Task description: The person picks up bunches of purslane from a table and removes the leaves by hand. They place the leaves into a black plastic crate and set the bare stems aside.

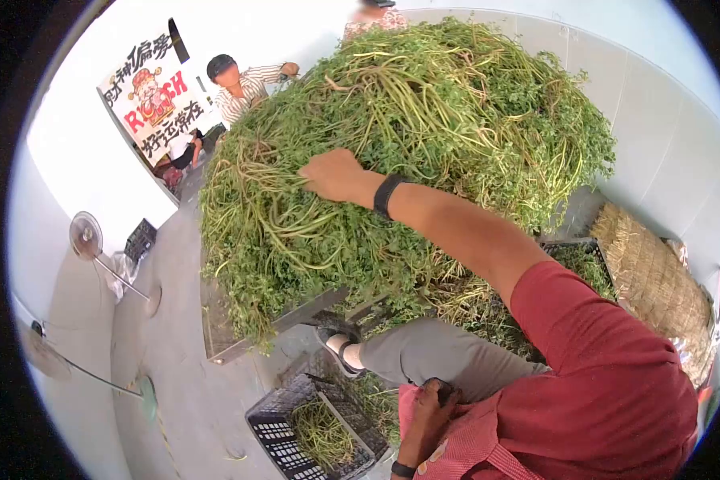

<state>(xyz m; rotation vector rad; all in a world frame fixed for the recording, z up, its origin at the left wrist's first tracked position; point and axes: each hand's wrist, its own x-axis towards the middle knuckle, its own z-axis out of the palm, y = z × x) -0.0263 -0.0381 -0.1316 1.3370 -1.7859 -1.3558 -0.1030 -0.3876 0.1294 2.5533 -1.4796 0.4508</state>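
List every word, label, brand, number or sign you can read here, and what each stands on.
"神偏爱": top of the poster; the character before it is unclear.
"R…CH", red: middle of the poster, around a cartoon figure; what stands between is unclear.
"好运常在": foot of the poster.
Any print on the fans: too small to read.

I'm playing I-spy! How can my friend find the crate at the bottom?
Find the huge heap of leafy greens, then look below, past the sandalled foot. The black plastic crate sits there, lower in the picture than the left crate and right crate, with loose stems inside.
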